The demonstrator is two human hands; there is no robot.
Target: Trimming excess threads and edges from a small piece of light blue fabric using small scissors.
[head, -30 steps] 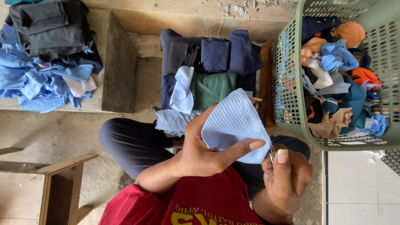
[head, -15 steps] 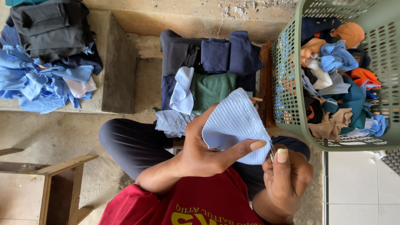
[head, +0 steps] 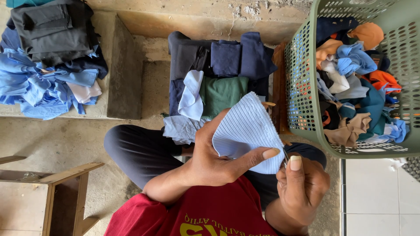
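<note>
Cloth (head: 247,129) pinched in left hand (head: 214,159); right hand (head: 302,185) gripping small tool at its 5 o'clock edge; basket (head: 302,87) at 2 o'clock full.

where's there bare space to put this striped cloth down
Bare concrete floor lies between the blue clothes pile and the wooden stool. The white tiles below the green basket are free too. The basket and the folded stack are crowded.
</note>
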